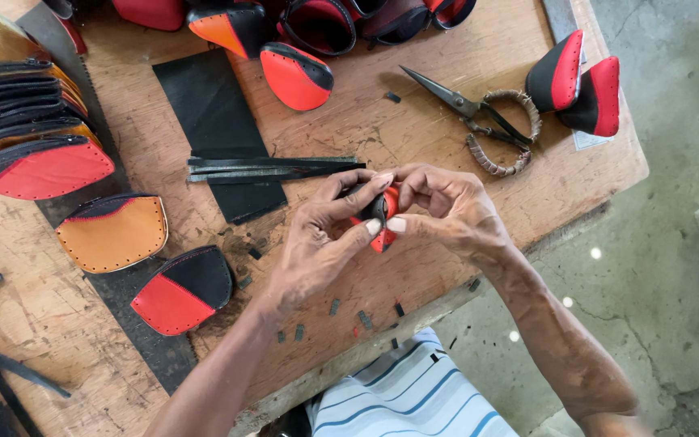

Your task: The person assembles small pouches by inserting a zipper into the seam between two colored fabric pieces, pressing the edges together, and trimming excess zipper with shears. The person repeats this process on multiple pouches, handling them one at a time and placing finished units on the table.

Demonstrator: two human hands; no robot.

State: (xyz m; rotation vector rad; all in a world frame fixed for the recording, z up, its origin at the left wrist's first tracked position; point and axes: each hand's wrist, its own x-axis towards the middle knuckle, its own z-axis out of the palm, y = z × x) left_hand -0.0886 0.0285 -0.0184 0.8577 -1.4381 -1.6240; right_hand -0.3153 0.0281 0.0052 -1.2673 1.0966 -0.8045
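Observation:
Both my hands meet over the middle of the wooden table (446, 137), pinching one small red and black leather shoe piece (380, 217). My left hand (325, 239) wraps it from the left with thumb and fingers. My right hand (446, 206) presses on it from the right, fingertips touching those of the left. Most of the piece is hidden by my fingers.
Black scissors with wrapped handles (479, 117) lie behind my hands. A black leather sheet (216, 121) and thin black strips (273, 167) lie to the left. Red, orange and black shoe pieces (181, 289) are stacked around. Small black scraps (333, 307) litter the front edge.

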